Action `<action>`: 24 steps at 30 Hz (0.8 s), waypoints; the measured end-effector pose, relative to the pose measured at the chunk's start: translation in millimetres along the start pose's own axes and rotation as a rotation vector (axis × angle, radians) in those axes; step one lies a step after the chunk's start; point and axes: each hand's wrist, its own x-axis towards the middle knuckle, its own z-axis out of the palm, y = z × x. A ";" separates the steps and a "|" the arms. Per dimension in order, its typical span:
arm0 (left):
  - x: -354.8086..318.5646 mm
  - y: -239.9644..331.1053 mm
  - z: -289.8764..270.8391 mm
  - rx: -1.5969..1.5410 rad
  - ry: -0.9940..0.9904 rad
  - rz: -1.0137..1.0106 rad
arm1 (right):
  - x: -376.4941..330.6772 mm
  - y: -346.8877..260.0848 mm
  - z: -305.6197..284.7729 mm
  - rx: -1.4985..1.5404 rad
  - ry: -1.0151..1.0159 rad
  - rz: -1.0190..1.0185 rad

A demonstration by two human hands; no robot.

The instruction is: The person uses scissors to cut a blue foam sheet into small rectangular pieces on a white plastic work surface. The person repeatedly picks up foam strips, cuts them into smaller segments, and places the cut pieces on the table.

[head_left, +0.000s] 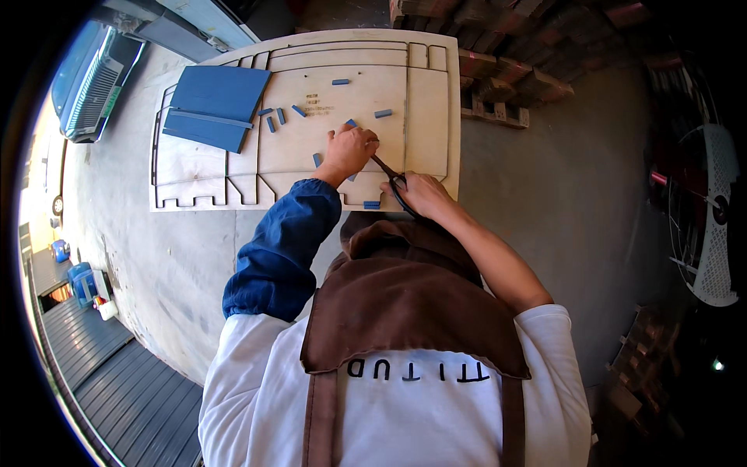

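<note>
A pair of dark-handled scissors (pixel 385 166) sits over the near half of a plywood board (pixel 436 167), its handles wrapped in the person's right hand (pixel 424 194) and its blades aimed up and left toward the left hand (pixel 352 148). The fingers of that left hand are bunched down just past the blade tips; they may be pinching a small piece, but the hand covers the spot and I cannot tell. Short blue blocks, foam or rubber by their look, lie scattered across the board: one near the far edge (pixel 341 82), one to the right (pixel 383 114), one just beyond the left fingers (pixel 351 122), one left of the wrist (pixel 317 159), one at the near edge (pixel 372 205), and a loose cluster (pixel 281 116) beside the large blue sheet material (pixel 222 89). A narrow blue strip (pixel 206 118) lies across that material. Judging by this spread, a fair number of blocks are already separate, while the sheet material and strip remain in long, unsectioned lengths. Dark lines run along the board, and most blocks seem merely strewn among them, so the work looks partway along.
</note>
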 end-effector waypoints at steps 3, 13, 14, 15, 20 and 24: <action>19.4 -10.9 -0.4 -0.061 -0.128 -0.033 | 6.8 -5.0 -1.7 -0.011 -0.003 0.045; 40.6 -23.0 -13.2 -0.337 -0.008 -0.018 | 15.0 -3.1 -2.4 -0.009 0.042 0.077; 36.5 -17.4 -23.9 -0.473 -0.001 -0.023 | 9.5 -2.6 -7.7 0.000 0.032 0.096; 30.4 -9.3 -35.1 -0.610 0.006 -0.026 | 4.2 3.6 -9.8 -0.009 0.059 0.114; -7.3 13.2 -53.1 -1.105 -0.085 -0.157 | -8.8 26.7 -21.8 0.106 0.243 0.126; -22.6 14.6 -30.5 -1.564 -0.096 -0.211 | -24.2 26.0 -35.2 0.306 0.170 0.092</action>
